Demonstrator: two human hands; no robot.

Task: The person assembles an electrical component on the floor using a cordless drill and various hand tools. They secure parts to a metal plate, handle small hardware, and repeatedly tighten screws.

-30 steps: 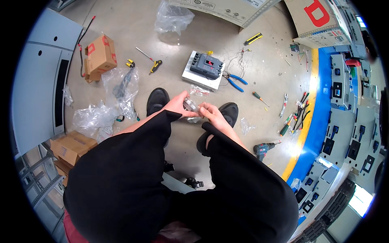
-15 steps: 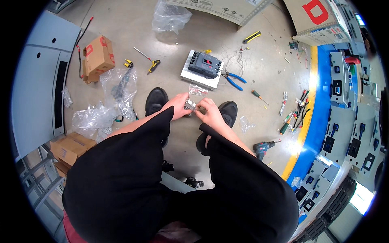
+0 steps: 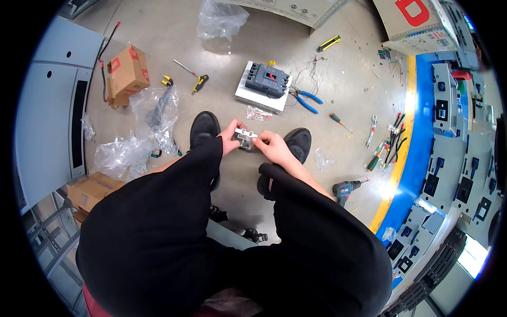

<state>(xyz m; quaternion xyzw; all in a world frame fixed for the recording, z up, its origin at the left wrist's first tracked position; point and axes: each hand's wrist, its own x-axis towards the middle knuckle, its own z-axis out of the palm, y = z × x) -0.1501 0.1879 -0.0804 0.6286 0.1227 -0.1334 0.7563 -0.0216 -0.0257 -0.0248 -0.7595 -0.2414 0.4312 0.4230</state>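
Between my shoes, a small white-and-grey part (image 3: 245,138) is held above the floor; its exact kind is too small to make out. My left hand (image 3: 229,138) grips it from the left side. The fingers of my right hand (image 3: 271,146) are closed in a pinch at its right end, by the white piece. Just beyond it lies a small clear bag of parts (image 3: 259,113). Farther off, a dark grey circuit breaker (image 3: 268,80) rests on a pale box (image 3: 253,99).
Blue-handled pliers (image 3: 308,101), a screwdriver (image 3: 340,121), a wrench (image 3: 372,130) and a cordless drill (image 3: 344,190) lie to the right. A T-handle tool (image 3: 199,83), plastic bags (image 3: 120,157) and a cardboard box (image 3: 129,73) are at left. A yellow utility knife (image 3: 329,44) lies beyond.
The small part has been turned, so its white face and grey body now show more between my hands. My left hand has shifted slightly left and my right hand slightly right.
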